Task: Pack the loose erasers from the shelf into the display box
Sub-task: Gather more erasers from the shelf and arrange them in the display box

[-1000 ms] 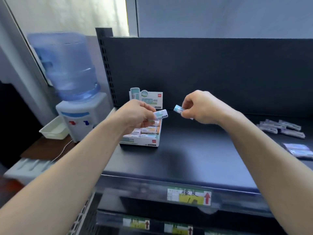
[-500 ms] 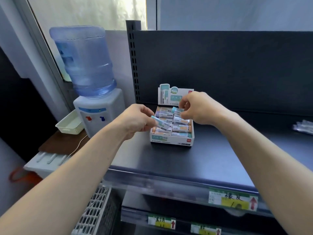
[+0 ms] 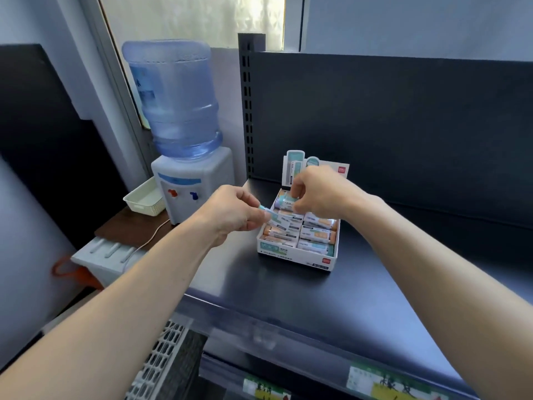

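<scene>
A white display box [image 3: 297, 256] with a raised printed back card stands on the black shelf [image 3: 288, 295]. Several wrapped erasers lie in rows inside it. My left hand [image 3: 233, 216] pinches a white and teal eraser [image 3: 274, 217] at the box's left edge, tilted down into it. My right hand [image 3: 320, 192] pinches another teal-ended eraser [image 3: 284, 201] over the box's back left corner, low among the packed ones.
A water dispenser [image 3: 190, 180] with a blue bottle stands left of the shelf, beside a small cream basket [image 3: 144, 200] on a brown table. The shelf's dark back panel [image 3: 403, 116] rises behind the box. Price labels [image 3: 395, 383] line the front edge.
Both hands carried their erasers left from the open shelf to the box and lowered them into it. The view swung left, so the loose packets at the right left the frame.
</scene>
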### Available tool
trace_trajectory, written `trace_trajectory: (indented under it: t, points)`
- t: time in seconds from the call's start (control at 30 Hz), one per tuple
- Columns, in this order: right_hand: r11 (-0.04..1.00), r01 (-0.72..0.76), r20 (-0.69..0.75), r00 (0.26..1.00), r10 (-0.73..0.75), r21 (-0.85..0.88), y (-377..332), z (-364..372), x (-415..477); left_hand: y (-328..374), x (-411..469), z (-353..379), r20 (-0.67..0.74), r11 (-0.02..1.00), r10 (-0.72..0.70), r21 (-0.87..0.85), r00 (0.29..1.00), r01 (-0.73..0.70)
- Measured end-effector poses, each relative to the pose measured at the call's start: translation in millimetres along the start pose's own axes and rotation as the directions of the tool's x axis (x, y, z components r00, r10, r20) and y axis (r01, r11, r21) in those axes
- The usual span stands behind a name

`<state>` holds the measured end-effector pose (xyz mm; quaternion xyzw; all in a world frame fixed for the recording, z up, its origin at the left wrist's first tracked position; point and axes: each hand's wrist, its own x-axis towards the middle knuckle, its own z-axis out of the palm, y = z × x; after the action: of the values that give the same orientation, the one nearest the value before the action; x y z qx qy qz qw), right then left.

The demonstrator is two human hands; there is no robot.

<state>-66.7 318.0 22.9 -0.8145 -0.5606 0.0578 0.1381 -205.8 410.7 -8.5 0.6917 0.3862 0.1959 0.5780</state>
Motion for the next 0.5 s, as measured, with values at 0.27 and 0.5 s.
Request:
trace_trajectory:
  t: [0.27, 0.5]
  points:
    - [0.993, 0.105, 0.058, 0.993, -0.102, -0.057, 3, 9, 16, -2, -2, 0, -0.054, 0.997, -0.050, 0.060, 0.997, 0.053]
    - [0.989, 0.145, 0.062, 0.988, -0.143, -0.025, 14, 13, 23, -2, -1, 13, -0.066, 0.990, -0.080, 0.108, 0.995, 0.087]
